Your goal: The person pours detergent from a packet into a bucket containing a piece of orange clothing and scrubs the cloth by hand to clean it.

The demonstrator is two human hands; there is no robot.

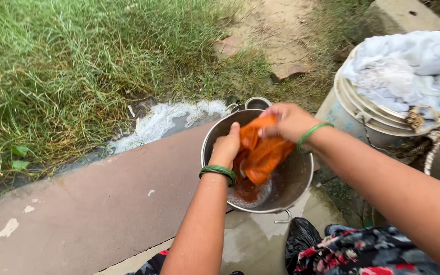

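Both hands clamp the orange cloth over the steel pot: the left hand pinches its lower left edge, the right hand grips its top. The wet cloth hangs bunched, its long axis running from the upper right down toward the lower left, with its lower end dipping into reddish water at the pot's bottom. Green bangles ring both wrists. Nearest, a flowered garment and a black bag lie by the wet paved slab. Beyond the pot, soapy foam pools at the slab's edge beside the grass. To the right stands a bucket heaped with white laundry.
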